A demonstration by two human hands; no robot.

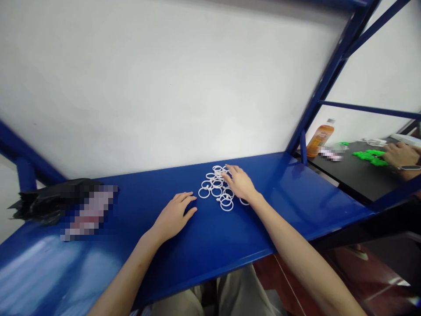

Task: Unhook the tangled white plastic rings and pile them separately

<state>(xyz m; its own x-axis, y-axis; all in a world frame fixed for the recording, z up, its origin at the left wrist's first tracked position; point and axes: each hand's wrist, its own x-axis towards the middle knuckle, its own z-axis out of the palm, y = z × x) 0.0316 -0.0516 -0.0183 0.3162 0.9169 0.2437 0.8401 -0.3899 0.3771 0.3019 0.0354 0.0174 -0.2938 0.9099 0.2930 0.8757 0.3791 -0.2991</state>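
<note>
Several white plastic rings (215, 188) lie in a loose heap on the blue metal shelf (296, 193) in front of me. My right hand (239, 182) rests palm down on the right side of the heap, fingers stretched out over the rings and touching them. My left hand (173, 216) lies flat on the bare shelf just left of the heap, fingers together and extended, holding nothing. A single ring (204, 192) sits nearest the left fingertips.
A crumpled black bag (46, 202) lies at the shelf's far left. Blue frame posts (329, 74) rise at the right. Beyond them, on a black table (355, 175), stand an orange drink bottle (319, 138) and green parts (370, 156) near another person's hand (399, 154).
</note>
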